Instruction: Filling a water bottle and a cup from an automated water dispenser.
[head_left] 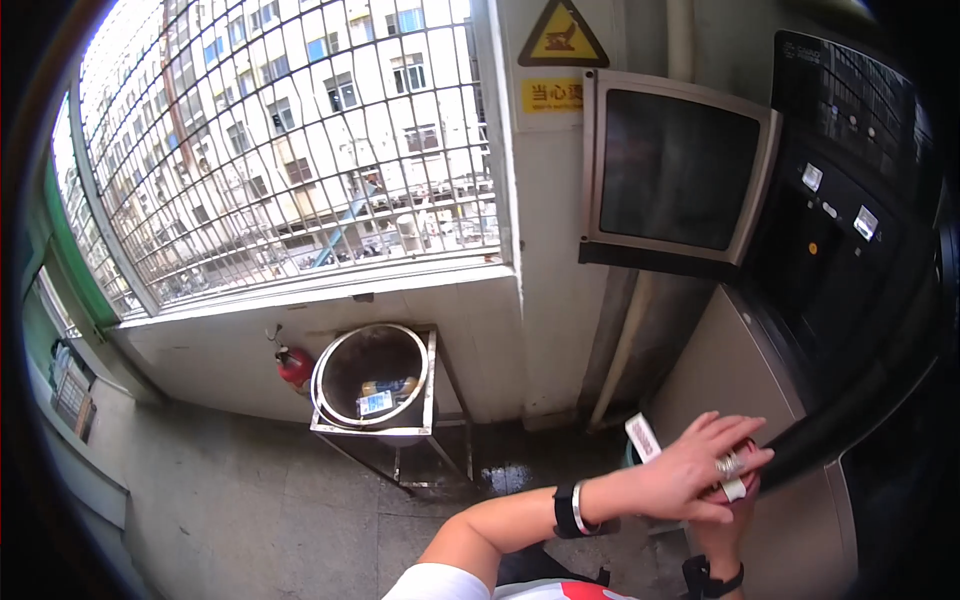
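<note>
Head view shows the left hand (695, 465) with fingers spread over a small red thing (735, 490), near the black machine (820, 270); the right hand (722, 540) is underneath, partly hidden. Whether either grips, I cannot tell.

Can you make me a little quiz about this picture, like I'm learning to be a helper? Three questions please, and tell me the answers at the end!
1. True or false: the round silvery tub is held up off the floor by a metal stand.
2. What shape is the yellow warning sign on the wall? A) circle B) triangle C) square
3. Which of the person's hands shows a chunky silver ring?

Key:
1. True.
2. B, triangle.
3. The left hand, on the arm that comes in from the lower middle.
</note>
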